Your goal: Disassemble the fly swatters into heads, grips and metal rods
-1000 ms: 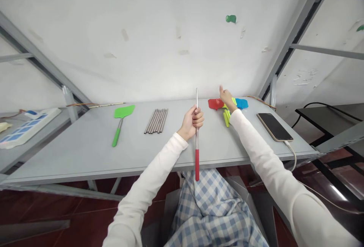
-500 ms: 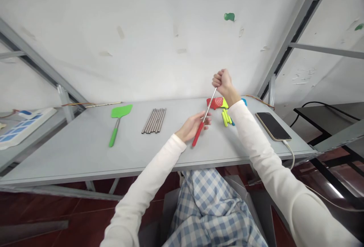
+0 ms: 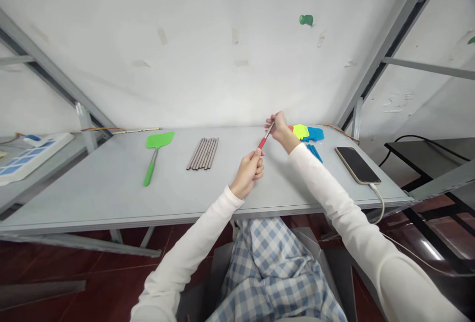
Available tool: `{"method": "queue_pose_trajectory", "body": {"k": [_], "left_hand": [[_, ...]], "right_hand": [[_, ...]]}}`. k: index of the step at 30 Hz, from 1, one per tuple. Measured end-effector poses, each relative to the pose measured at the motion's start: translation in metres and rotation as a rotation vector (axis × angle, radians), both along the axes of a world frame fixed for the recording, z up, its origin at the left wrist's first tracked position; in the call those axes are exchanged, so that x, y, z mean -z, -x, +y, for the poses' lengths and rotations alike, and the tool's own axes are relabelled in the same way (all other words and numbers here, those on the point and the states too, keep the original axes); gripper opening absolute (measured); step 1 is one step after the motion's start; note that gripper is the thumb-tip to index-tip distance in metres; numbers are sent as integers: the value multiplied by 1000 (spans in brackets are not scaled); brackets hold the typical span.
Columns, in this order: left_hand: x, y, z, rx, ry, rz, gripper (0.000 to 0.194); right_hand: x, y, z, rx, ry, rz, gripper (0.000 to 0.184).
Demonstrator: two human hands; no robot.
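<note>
My left hand (image 3: pixel 250 169) is closed round the red grip of a thin metal rod (image 3: pixel 264 140), held above the grey table (image 3: pixel 111 198). My right hand (image 3: pixel 279 125) pinches the rod's far metal end, just in front of a pile of coloured plastic heads (image 3: pixel 308 133) in yellow-green and blue. The rod looks short between the two hands. A red head is mostly hidden behind my right hand.
A row of several bare metal rods (image 3: pixel 203 153) lies at the table's middle. A finished green swatter (image 3: pixel 154 151) lies to the left. A phone (image 3: pixel 356 164) on a cable rests at the right. A blue-and-white tray (image 3: pixel 25 153) sits on the left shelf.
The rod was upright in my left hand; it tilted toward the right, my right hand took its tip, and the rod now looks much shorter between my hands.
</note>
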State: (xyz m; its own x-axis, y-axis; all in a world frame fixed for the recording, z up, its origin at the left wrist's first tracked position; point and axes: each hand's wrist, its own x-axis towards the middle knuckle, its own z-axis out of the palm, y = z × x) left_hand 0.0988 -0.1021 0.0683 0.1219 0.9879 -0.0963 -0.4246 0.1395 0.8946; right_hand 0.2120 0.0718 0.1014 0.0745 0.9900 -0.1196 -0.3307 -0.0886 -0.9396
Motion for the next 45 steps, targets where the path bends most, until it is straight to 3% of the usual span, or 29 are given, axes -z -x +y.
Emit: {"method": "queue_pose_trajectory", "body": {"k": [3,6,10,17,22,27,31,35,39,45], "left_hand": [[-7,-4,-3,-70,-19,-44,34],[-9,4,2,-53,-29,-13,34],[-2,16,14,-82,-46,32,33],[8,13,16,-62,-30,73,29],[20,4,15,-21,-37,117,29],[38,-4,22,-108,-229,451,18],[41,-8,24,-198,-305,661,16],[38,-13,20,-192,-315,618,22],[30,-21,26,-48,-230,444,34],[6,-18,50,521,204,-39,42]], "right_hand": [[0,16,-21,15,85,64,37],[-9,12,-37,56,71,139,35],[-14,2,-52,157,31,231,30],[-6,5,-63,254,-81,376,28],[-15,0,-64,192,-46,296,32],[-25,3,-79,199,-27,232,36],[-28,17,-103,144,-140,178,46],[-31,20,-103,137,-234,110,52],[-28,5,-72,39,-197,174,58],[-3,-17,-27,-51,-35,301,57]]}}
